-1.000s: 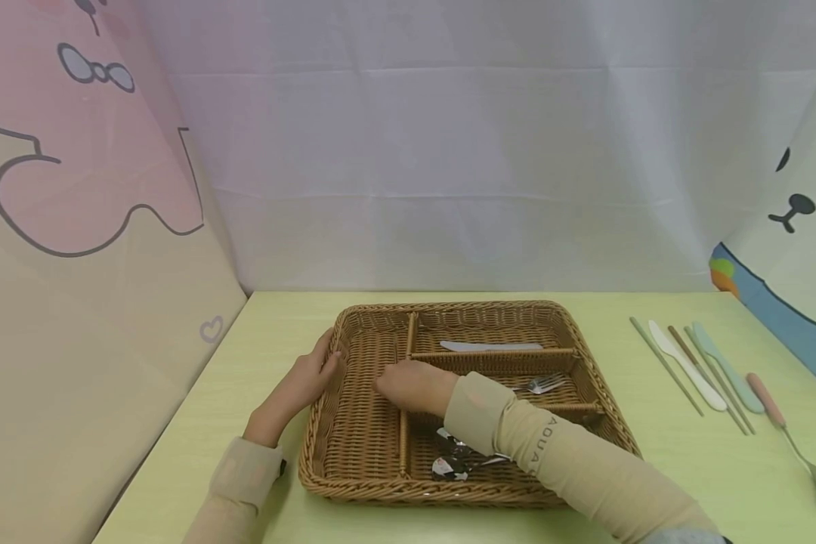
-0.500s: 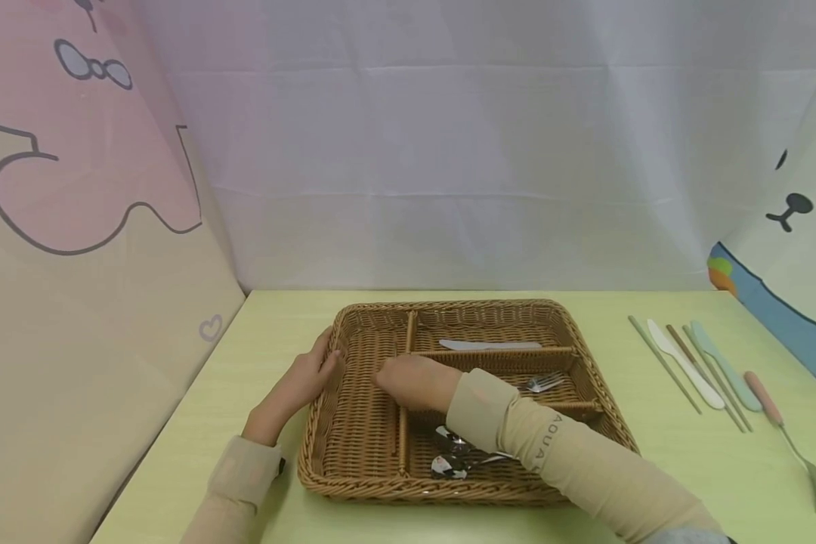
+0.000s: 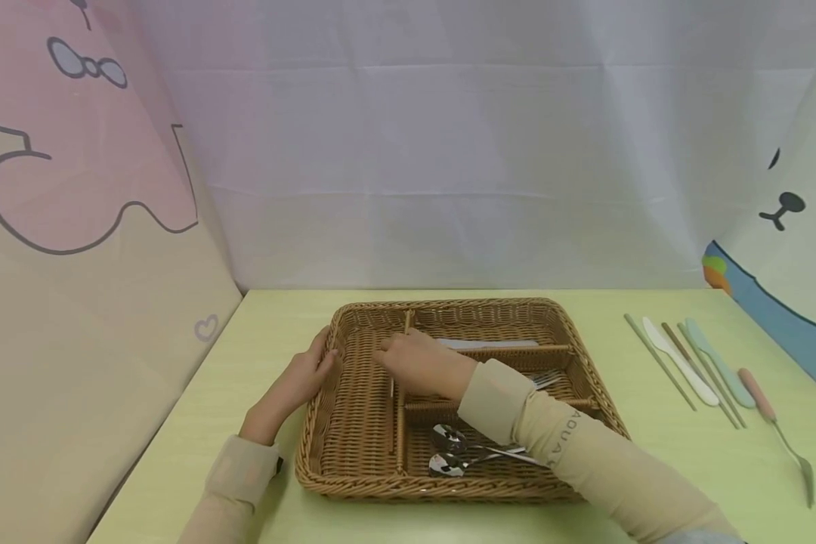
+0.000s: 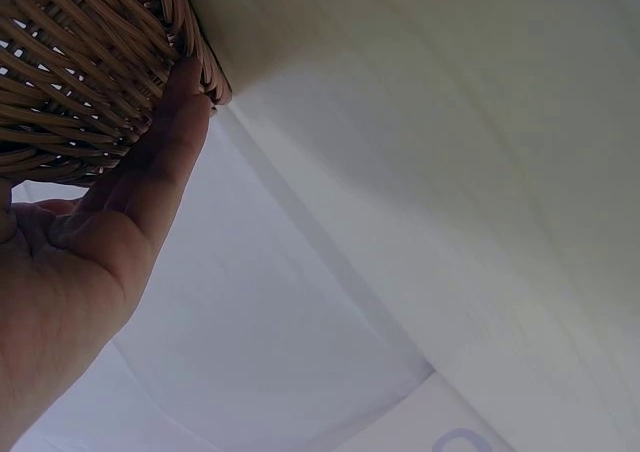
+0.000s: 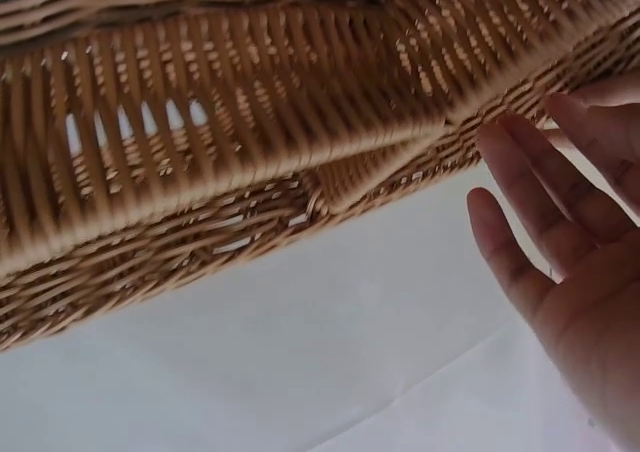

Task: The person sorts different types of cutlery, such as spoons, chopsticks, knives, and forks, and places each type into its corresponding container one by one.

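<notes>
1. Two bare hands are at a wicker tray [image 3: 353, 485] on the bench [image 3: 258, 332]: the left hand [image 3: 302, 374] at its left side, the right hand [image 3: 428, 364] over the long divider [image 3: 402, 442].
2. The left hand holds the tray's rim, thumb over the top and fingers along the outer wall; from the head those fingers are mostly hidden, but the left wrist view shows them fairly straight against the weave.
3. The right hand's fingers are spaced apart and slightly bent in the right wrist view, where the frame's right edge cuts off part of the hand. I cannot tell whether any fingertip touches the tray.
4. A thin stick [image 3: 391, 431] lies in the tray's left compartment, along the divider; its far part is covered by the right hand, and its brown blends with the weave.
5. In the far right compartment is a pale knife [image 3: 493, 344], partly behind a crosspiece. The middle one has a fork [image 3: 546, 380], its handle under the right sleeve [image 3: 585, 446].
6. Two spoons [image 3: 445, 465] lie crossed in the near right compartment, one handle running under that sleeve.
7. On the bench at right are three slim sticks [image 3: 659, 363], a white knife [image 3: 680, 363], a green knife [image 3: 721, 364] and a pink-handled utensil [image 3: 758, 397], whose head is too thin to identify.
</notes>
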`<state>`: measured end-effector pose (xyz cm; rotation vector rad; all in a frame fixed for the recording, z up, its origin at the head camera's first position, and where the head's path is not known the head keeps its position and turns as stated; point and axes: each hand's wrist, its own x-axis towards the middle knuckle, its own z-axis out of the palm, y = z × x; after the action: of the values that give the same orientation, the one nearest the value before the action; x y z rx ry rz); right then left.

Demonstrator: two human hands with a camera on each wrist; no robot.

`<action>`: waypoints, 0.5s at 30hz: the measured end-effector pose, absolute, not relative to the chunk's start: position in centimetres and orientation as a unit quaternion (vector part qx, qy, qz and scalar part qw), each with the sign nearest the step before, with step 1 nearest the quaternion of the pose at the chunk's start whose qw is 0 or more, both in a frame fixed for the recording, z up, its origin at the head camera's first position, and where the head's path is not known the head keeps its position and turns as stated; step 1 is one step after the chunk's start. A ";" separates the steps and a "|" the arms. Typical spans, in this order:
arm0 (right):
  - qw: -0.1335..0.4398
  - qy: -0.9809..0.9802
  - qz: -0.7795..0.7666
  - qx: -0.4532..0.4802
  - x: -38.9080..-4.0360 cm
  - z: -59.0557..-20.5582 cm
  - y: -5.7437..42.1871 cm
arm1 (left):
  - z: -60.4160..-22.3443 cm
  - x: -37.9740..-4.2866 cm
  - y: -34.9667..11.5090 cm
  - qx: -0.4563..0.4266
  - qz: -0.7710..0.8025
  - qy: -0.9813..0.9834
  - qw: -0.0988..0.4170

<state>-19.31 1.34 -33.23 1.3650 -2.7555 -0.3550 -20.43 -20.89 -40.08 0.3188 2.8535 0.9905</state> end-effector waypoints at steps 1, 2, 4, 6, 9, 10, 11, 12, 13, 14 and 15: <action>0.027 -0.892 -0.116 0.437 -19.4 -33.1 1.5 | -40.1 -20.4 -20.9 0.106 0.324 0.939 0.050; 0.029 -0.894 -0.115 0.432 -19.5 -32.9 1.6 | -40.1 -20.4 -20.9 0.107 0.323 0.939 0.050; 0.035 -0.897 -0.113 0.425 -19.6 -32.7 2.1 | -40.0 -20.4 -20.9 0.109 0.322 0.939 0.049; 0.043 -0.901 -0.107 0.419 -19.7 -32.4 2.6 | -40.0 -20.4 -20.9 0.107 0.322 0.939 0.051; 0.054 -0.907 -0.089 0.408 -20.0 -32.1 3.4 | -40.0 -20.3 -20.9 0.106 0.323 0.939 0.052; 0.056 -0.909 -0.083 0.405 -20.1 -32.0 3.7 | -40.0 -20.3 -20.8 0.106 0.323 0.939 0.051; 0.059 -0.911 -0.078 0.401 -20.2 -32.0 3.9 | -40.0 -20.3 -20.8 0.106 0.323 0.939 0.051; 0.060 -0.913 -0.074 0.396 -20.3 -31.9 4.2 | -40.0 -20.3 -20.8 0.108 0.322 0.939 0.049; 0.059 -0.916 -0.069 0.391 -20.5 -31.8 4.5 | -40.0 -20.3 -20.8 0.109 0.323 0.939 0.048; 0.060 -0.918 -0.065 0.386 -20.6 -31.8 4.8 | -40.0 -20.2 -20.8 0.110 0.322 0.939 0.046; 0.060 -0.920 -0.060 0.382 -20.7 -31.7 5.1 | -40.0 -20.2 -20.8 0.111 0.322 0.939 0.045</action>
<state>-20.72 5.09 -31.71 1.1576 -2.7850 -0.1821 -20.23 -20.85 -39.96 0.3380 2.8692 0.9838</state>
